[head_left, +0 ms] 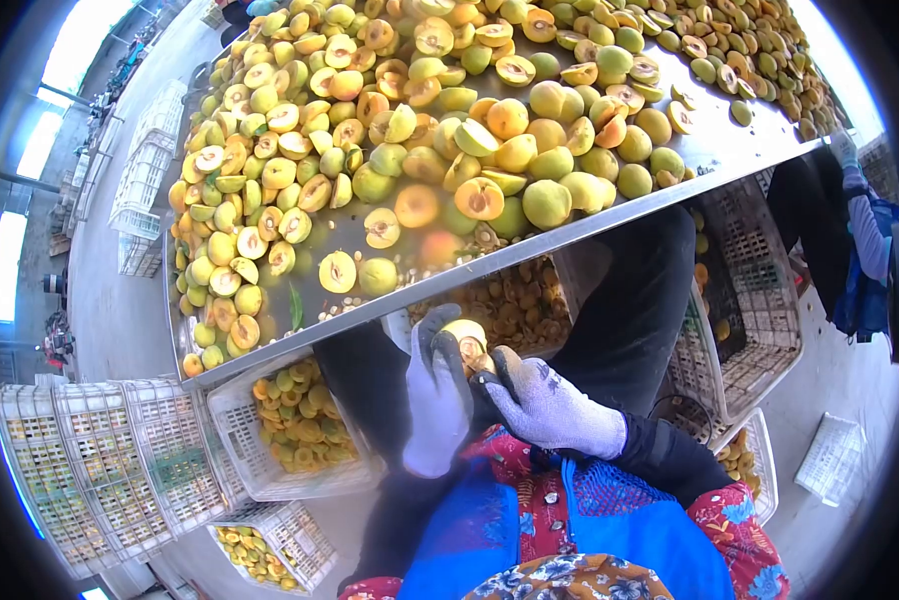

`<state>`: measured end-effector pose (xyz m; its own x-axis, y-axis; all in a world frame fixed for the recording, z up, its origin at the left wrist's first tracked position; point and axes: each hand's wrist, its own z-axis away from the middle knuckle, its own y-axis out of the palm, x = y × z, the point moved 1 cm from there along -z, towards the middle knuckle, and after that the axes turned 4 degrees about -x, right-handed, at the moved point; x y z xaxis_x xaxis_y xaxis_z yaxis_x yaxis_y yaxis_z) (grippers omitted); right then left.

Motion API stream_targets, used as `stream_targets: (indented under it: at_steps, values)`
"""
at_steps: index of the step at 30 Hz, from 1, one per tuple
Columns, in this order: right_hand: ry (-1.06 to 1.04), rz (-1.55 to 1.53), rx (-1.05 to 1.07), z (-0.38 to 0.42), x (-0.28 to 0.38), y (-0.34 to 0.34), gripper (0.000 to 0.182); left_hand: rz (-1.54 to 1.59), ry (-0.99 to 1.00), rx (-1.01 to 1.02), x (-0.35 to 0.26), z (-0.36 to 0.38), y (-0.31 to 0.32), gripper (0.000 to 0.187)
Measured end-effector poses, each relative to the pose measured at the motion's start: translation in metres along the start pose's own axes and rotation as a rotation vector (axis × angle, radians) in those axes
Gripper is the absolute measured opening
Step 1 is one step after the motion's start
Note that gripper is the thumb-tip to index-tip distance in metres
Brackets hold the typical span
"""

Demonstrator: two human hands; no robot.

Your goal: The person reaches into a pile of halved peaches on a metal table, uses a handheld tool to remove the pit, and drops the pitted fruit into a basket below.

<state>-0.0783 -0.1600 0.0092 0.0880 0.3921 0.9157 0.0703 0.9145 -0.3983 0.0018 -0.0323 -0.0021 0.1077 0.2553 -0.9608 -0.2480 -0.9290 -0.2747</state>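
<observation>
fruit in work: a pale cut fruit (465, 331) sits between the two hands, just off the near edge of the desk (480, 269), above the person's lap.
left hand: the gloved left hand (438, 395) is closed on the fruit's left side, fingers pointing toward the desk.
right hand: the gloved right hand (555, 402) meets it from the right, thumb and fingers clamped on the fruit; whether it also grips a tool, i cannot tell.
desk top: a broad heap of halved and whole fruit (510, 118), yellow, green and orange, with a green leaf (296, 304) near the left end.
under the desk: an open crate (398, 326) between the knees, full of brownish pieces.
left side: a white crate (300, 485) of fruit, a smaller crate (316, 543) nearer, and stacked crates (90, 470) beside them.
right side: a tall crate (760, 350), and beyond it another person (865, 260) by the desk's right end.
</observation>
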Motion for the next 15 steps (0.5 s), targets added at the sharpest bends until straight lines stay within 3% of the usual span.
stream_targets:
  at_steps: [2,4,6,9,12,15]
  values:
    - [0.058,-0.190,-0.032,0.001,-0.009,0.009,0.019,-0.020,0.000,-0.036,-0.003,0.003,0.005,0.038]
    - [0.215,-0.515,0.087,-0.002,0.002,-0.005,0.020,0.040,0.022,-0.076,-0.003,0.008,0.010,0.038]
    - [0.260,-0.619,0.118,-0.003,0.004,-0.008,0.021,0.013,0.048,-0.086,-0.001,0.008,0.012,0.039]
    - [0.161,-0.405,0.056,-0.001,-0.002,-0.005,0.021,0.019,0.001,-0.056,-0.001,0.002,0.010,0.041]
    - [0.051,-0.136,-0.017,-0.001,-0.005,-0.006,0.020,0.316,-0.198,0.000,0.006,0.000,0.006,0.042]
    - [0.111,-0.087,0.047,0.001,-0.003,-0.008,0.020,0.519,-0.295,0.089,0.014,0.001,0.000,0.043]
